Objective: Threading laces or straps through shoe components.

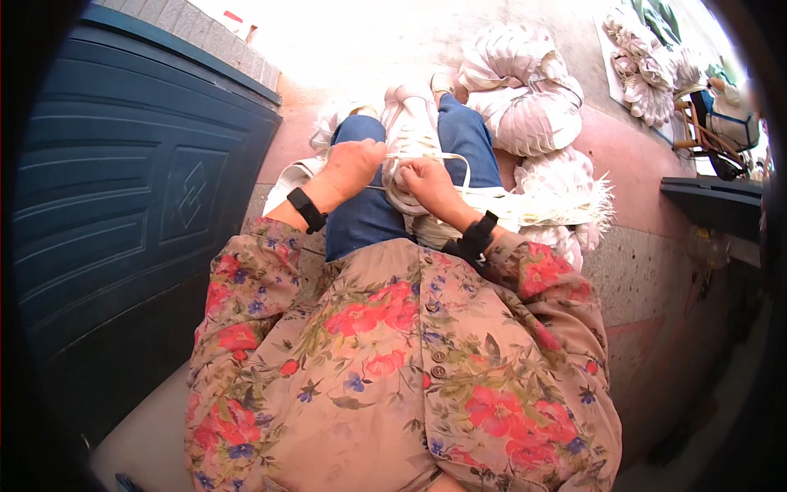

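Floral shirt [369, 361] lies nearest my lens, both forearms angling inward over the pale bundle [410, 123] between the knees [357, 225]. I see the left hand [354, 168], at the bundle's left, pinching a white strip [443, 156] that crosses the bundle and loops rightward; the right hand [432, 187], at its near end, curls inward, but I cannot tell its grip, its fingertips being hidden

There are two hands [354, 168], two black wristbands [307, 210], two blue trouser legs [469, 141], one flowery shirt [357, 402], one blue door [98, 205].
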`<state>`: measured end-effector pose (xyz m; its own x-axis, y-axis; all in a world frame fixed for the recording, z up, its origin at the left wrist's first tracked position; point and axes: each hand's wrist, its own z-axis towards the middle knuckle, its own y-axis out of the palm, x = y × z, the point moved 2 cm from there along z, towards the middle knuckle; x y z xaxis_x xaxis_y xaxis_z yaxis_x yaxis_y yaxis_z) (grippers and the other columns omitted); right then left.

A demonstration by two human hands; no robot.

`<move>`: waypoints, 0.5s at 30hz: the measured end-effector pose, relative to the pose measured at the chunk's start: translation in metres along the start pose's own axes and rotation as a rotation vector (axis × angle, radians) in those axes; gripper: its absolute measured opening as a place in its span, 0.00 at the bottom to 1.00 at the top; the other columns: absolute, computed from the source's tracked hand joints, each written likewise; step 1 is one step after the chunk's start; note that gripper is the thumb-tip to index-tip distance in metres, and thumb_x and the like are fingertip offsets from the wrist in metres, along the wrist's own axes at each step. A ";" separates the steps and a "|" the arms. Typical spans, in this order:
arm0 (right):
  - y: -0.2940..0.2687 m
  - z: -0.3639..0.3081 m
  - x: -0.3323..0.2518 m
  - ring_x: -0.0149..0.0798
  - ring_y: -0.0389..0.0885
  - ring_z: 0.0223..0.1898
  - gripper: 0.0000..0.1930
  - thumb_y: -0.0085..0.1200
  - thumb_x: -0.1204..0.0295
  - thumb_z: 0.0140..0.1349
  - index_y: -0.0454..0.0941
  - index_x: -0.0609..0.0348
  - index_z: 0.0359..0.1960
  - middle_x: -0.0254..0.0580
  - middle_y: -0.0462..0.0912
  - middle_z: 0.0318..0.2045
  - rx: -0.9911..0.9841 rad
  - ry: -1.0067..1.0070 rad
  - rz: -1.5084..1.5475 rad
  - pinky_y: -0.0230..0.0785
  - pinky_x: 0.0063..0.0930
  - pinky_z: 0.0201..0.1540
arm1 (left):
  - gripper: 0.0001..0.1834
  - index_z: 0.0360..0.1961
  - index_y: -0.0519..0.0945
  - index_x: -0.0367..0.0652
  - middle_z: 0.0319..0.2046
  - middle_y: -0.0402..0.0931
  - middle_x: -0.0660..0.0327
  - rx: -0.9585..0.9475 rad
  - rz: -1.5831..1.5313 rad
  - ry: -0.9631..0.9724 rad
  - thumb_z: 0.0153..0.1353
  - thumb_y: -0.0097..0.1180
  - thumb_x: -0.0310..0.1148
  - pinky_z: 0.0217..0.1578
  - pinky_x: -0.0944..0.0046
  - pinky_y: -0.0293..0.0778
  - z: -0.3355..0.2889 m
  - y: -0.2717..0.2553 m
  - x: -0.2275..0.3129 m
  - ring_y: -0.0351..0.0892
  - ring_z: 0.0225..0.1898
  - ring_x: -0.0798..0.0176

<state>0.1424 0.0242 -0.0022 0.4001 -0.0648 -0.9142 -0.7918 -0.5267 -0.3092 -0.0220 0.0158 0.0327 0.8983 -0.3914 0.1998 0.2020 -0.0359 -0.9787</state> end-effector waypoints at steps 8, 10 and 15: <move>0.013 0.005 0.004 0.55 0.79 0.31 0.10 0.45 0.69 0.58 0.76 0.60 0.34 0.55 0.79 0.27 0.248 -0.160 -0.424 0.70 0.45 0.36 | 0.06 0.24 0.71 0.43 0.15 0.73 0.51 0.011 -0.030 -0.179 0.57 0.46 0.31 0.22 0.52 0.73 -0.008 0.017 0.011 0.77 0.21 0.47; 0.015 0.007 0.000 0.53 0.79 0.29 0.07 0.46 0.71 0.57 0.75 0.61 0.31 0.54 0.79 0.25 0.232 -0.180 -0.535 0.71 0.43 0.33 | 0.07 0.24 0.72 0.43 0.15 0.73 0.50 0.019 -0.042 -0.198 0.57 0.46 0.31 0.22 0.52 0.73 -0.007 0.020 0.016 0.77 0.21 0.47; 0.014 0.009 -0.006 0.43 0.81 0.25 0.03 0.48 0.75 0.51 0.73 0.60 0.25 0.48 0.78 0.20 0.177 -0.400 -0.861 0.72 0.33 0.25 | 0.05 0.24 0.74 0.43 0.16 0.75 0.50 0.055 -0.029 -0.203 0.54 0.47 0.29 0.22 0.55 0.75 -0.006 0.022 0.022 0.79 0.21 0.49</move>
<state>0.1245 0.0249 -0.0030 0.7153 0.5945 -0.3673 -0.3721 -0.1209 -0.9203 -0.0003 0.0011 0.0154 0.9509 -0.1974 0.2383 0.2447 0.0084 -0.9695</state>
